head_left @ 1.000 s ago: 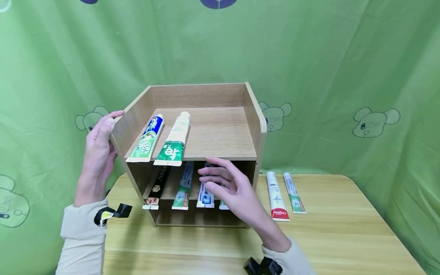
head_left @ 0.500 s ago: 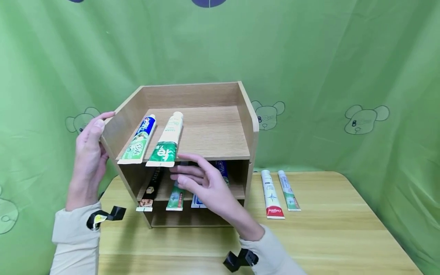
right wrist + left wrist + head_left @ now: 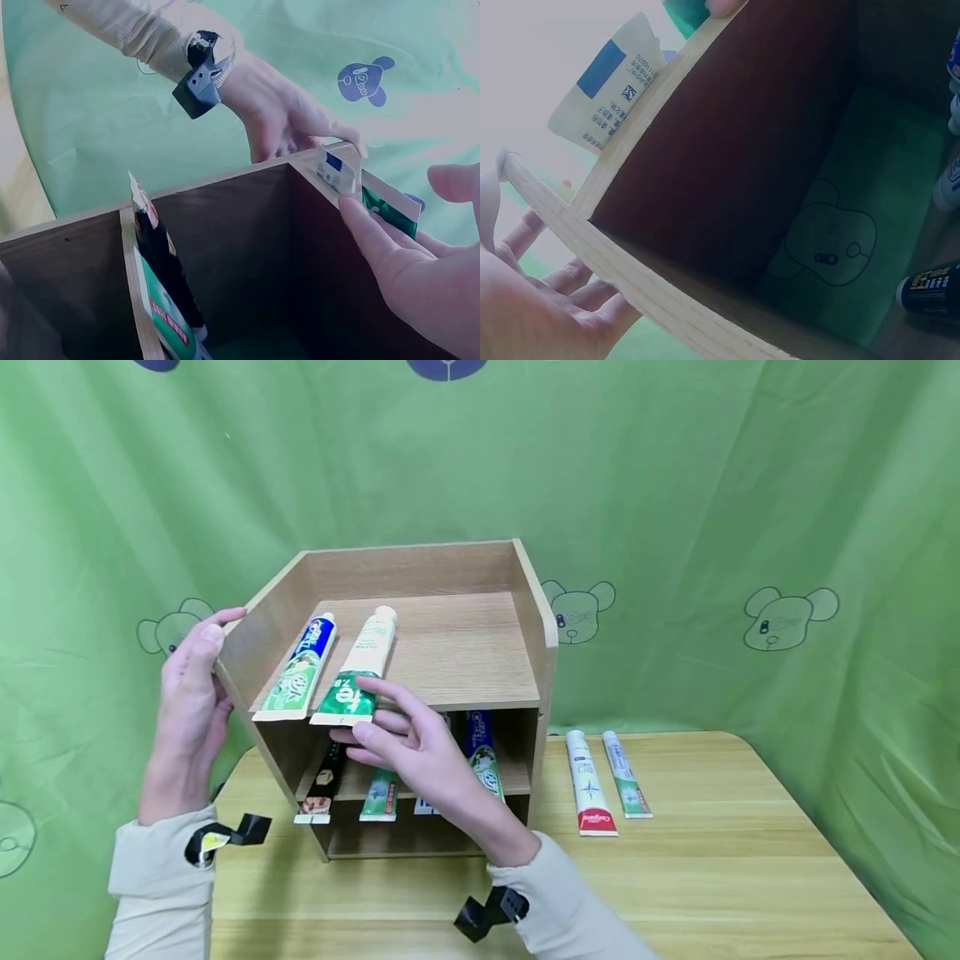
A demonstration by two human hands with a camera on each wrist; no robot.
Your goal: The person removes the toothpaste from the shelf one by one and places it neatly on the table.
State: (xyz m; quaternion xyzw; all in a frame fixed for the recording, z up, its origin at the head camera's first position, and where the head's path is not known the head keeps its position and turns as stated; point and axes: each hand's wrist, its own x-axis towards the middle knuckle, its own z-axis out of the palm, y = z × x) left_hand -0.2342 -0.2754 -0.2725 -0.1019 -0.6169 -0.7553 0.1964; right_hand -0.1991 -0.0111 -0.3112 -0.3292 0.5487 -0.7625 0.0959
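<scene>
In the head view, a wooden desktop shelf (image 3: 420, 697) stands on the table. My left hand (image 3: 183, 710) grips its left side panel, with the long fingers along the outside (image 3: 592, 289). On the top board lie a blue-and-green toothpaste tube (image 3: 298, 668) and a white-and-green toothpaste tube (image 3: 371, 643), both jutting past the front edge. My right hand (image 3: 408, 747) is at the second tube's green end, index finger laid over it and the other fingers loosely bent below. In the right wrist view its thumb (image 3: 450, 182) stands apart from the tube.
The middle board holds a black tube (image 3: 322, 793), a green tube (image 3: 380, 795) and a blue-and-green tube (image 3: 482, 752); my right hand partly hides another. To the right on the table (image 3: 712, 877) lie a white-and-red Colgate tube (image 3: 588, 785) and a slimmer tube (image 3: 627, 775).
My right hand has moved left along the shelf front, from before the middle board's right tubes to the white-and-green tube. My left hand keeps its hold; the head view has shifted slightly.
</scene>
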